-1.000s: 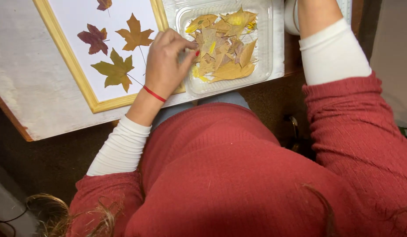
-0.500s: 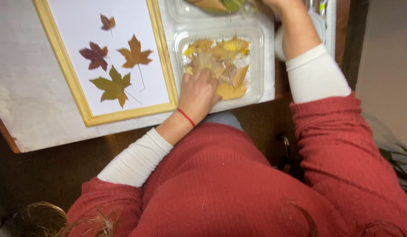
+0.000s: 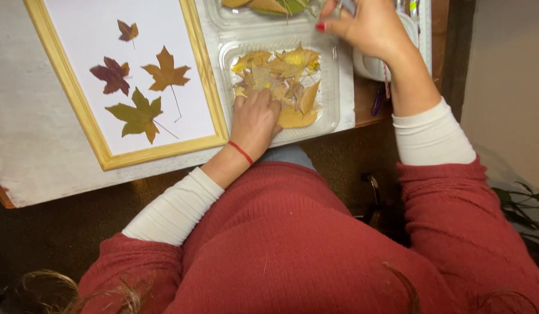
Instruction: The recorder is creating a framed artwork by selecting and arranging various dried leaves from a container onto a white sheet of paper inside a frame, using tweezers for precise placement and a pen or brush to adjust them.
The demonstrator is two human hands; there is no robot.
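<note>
The left hand (image 3: 255, 116) lies flat near the middle of the frame, fingers together and pointing up. It rests on the yellow dry leaves (image 3: 281, 81) in a clear plastic tray (image 3: 330, 87). It presses on them and does not clamp any leaf. A red band is on its wrist.

The right hand (image 3: 368, 26) is up at the top of the frame, with its arm bent and coming down the right side. Its fingers are curled, but what they pinch is too small to tell. The top edge cuts off part of it.

At the upper left, a wooden frame (image 3: 208, 87) with white paper holds four pressed leaves (image 3: 138, 113). A second tray (image 3: 263, 11) at the top is mostly cut off. Both lie on the table (image 3: 25, 139).
</note>
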